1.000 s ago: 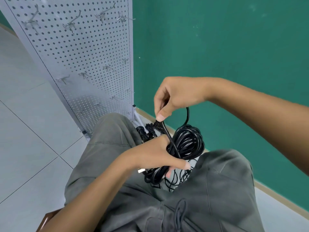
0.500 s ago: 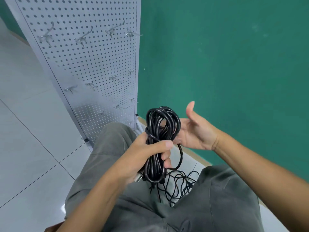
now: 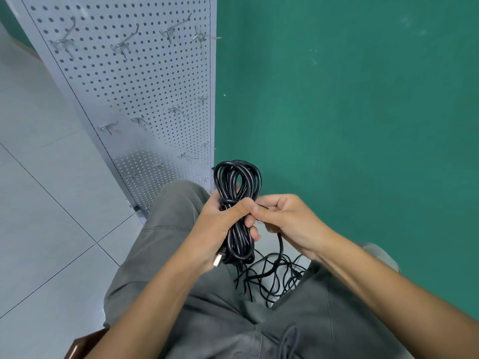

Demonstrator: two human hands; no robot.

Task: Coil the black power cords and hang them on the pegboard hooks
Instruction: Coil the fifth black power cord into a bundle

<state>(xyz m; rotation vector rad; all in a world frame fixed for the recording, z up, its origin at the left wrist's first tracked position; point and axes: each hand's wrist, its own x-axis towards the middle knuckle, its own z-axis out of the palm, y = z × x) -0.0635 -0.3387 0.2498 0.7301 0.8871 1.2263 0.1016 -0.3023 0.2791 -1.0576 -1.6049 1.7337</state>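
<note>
Left hand grips my coiled black cord; right hand pinches its loose end.
Beyond, one pegboard, four top hooks bare; loose cords tangle on floor between knees.

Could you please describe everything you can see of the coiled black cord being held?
The coiled black cord is a glossy, rubbery-looking cable gathered into a long upright bundle of several loops. The left hand grips it around the middle, above the lap. The right hand pinches a loose strand beside the bundle. A metal connector pokes out below the left hand. It hangs on no hook yet.
</note>
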